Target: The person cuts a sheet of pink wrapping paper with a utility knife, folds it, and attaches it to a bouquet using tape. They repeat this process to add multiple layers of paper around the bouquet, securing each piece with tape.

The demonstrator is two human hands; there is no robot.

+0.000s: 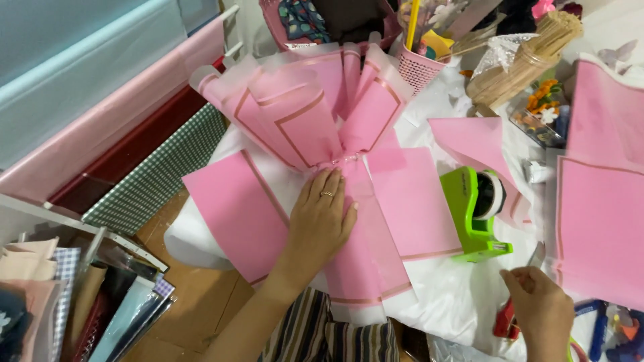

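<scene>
Pink gold-edged wrapping paper (315, 127), lime-green tape dispenser (473, 214), green-checked roll (161, 171), striped garment (329, 332).

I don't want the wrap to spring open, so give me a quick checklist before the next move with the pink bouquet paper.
1. Left hand pressing flat on the gathered pink wrapping paper: ok.
2. Pleats fanned evenly above the pinch: ok.
3. Green tape dispenser beside the wrap, close to the hands: ok.
4. Right hand free of tape: cannot tell, it is by the red-handled tool.
5. Spare pink sheets at hand: ok.
</scene>
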